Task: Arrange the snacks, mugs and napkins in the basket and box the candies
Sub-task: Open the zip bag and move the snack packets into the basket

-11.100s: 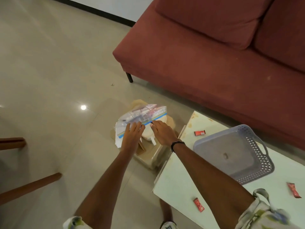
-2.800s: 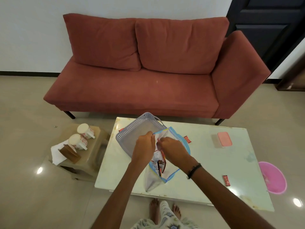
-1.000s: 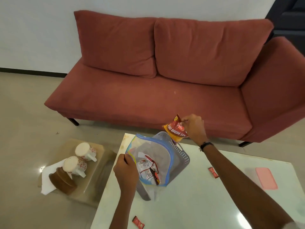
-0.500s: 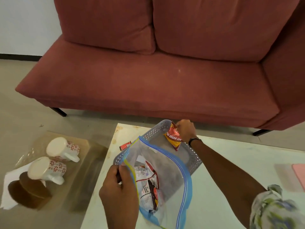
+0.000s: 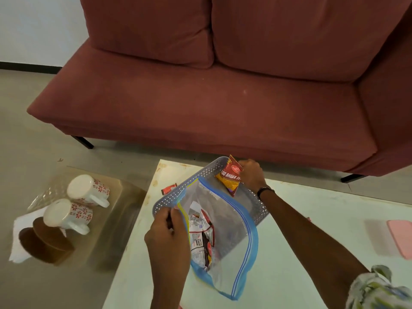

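My right hand (image 5: 251,175) pinches a red and yellow snack packet (image 5: 230,177) and holds it upright inside the far corner of the grey perforated basket (image 5: 169,198) on the pale table (image 5: 289,253). My left hand (image 5: 166,237) grips the near rim of an open clear zip bag (image 5: 231,237) with a blue edge. Several more snack packets (image 5: 201,235) lie in the bag. Two white mugs with red flowers (image 5: 85,190) (image 5: 66,215) lie on their sides on a low stool (image 5: 107,228), beside white napkins (image 5: 19,237) and a brown holder (image 5: 44,244). A small red candy (image 5: 168,188) lies by the basket.
A red sofa (image 5: 223,97) stands just behind the table. A pink box (image 5: 401,237) sits at the table's right edge. The stool with the mugs stands on the tiled floor left of the table.
My right hand has taken a snack packet from the bag and lowered it into the basket's far corner. My left hand keeps holding the bag open. The view has dipped closer.
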Tool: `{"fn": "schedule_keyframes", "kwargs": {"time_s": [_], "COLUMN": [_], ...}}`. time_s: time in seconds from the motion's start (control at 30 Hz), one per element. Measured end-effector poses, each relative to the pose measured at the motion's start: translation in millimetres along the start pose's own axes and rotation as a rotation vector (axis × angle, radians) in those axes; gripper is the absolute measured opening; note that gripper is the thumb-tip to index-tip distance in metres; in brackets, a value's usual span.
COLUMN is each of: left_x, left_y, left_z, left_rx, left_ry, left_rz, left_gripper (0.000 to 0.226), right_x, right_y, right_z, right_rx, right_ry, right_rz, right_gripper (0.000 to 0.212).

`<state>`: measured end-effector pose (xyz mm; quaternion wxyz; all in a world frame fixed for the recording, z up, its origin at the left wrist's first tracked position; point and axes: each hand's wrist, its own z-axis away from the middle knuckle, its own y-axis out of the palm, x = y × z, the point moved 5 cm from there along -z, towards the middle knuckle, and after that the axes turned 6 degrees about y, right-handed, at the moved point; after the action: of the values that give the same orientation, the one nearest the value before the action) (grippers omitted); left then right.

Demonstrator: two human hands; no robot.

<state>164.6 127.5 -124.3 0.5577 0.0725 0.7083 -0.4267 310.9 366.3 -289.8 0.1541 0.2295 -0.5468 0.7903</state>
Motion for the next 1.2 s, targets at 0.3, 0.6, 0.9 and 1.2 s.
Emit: {"fn": "schedule_keyframes", "kwargs": {"time_s": [0.3,0.6,0.9,1.2], "left_x": [-7,-13,-3,2], "left_y": [-13,-15,-13,-15], "left_z": [22,49,53,48], "left_rx": [0.019,0.049,0.056,0.026], "left_ry": [0.066,0.156,0.173,0.122], "left_rz": [-0.115,-0.129,-0.110,-0.081], "left_gripper": [0.026,0.022,0.021,0.023], "right_x": [74,113,71,108], "right_y": [-127,-2,44,1], "right_z": [194,219,217,217], "right_rx": [0.031,0.458,0.594,0.450], "right_ry": [-0.123,-0.506,-0.801,-0.551], "right_rz": [-0.402,0.545,0.978,0.479], "right_gripper": [0.010,0.024,0.033,0.013]}}
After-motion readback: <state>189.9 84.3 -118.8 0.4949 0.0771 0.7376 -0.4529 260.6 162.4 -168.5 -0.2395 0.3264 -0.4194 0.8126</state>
